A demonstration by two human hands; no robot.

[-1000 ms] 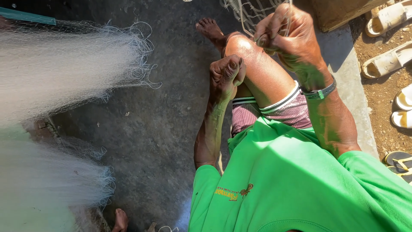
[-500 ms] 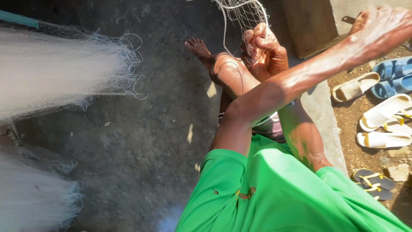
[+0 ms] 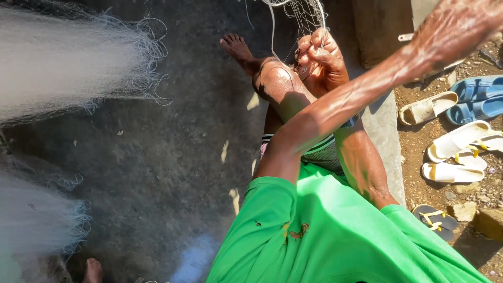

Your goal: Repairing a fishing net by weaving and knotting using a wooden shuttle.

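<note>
Overhead, two hands show, both belonging to the person in the green shirt [image 3: 335, 236]. The right hand [image 3: 320, 58] sits just past the bent knee [image 3: 275, 81], its fingers [image 3: 314, 44] curled tight in a fist around a few thin strands of the fishing net [image 3: 301, 15]. That stretch of net hangs taut from the top edge of the view down into the fist, above the knee and beside the one bare foot [image 3: 236, 47] stretched out on the dark concrete floor [image 3: 183, 157].

The left hand [image 3: 461, 23] is raised high at the upper right, its forearm crossing in front of the right arm. It is blurred and partly cut by the frame edge, so whether its fingers are spread or pinching anything cannot be told.

Two more masses of pale net lie on the left of the floor: one large heap [image 3: 57, 63] at the upper left, with loose loops trailing from its edge, and one smaller heap [image 3: 31, 220] at the lower left. A second bare foot [image 3: 93, 270] peeks in at the bottom left.

On the dirt to the right, well apart from the hands, six pieces of footwear can be counted: two blue sandals [image 3: 479, 99] side by side, one beige sandal [image 3: 427, 107] just beside them, two white sandals [image 3: 456, 152] below, and one dark flip-flop [image 3: 435, 220] with yellow straps near the shirt. Two stones [image 3: 490, 222] rest next to that flip-flop
</note>
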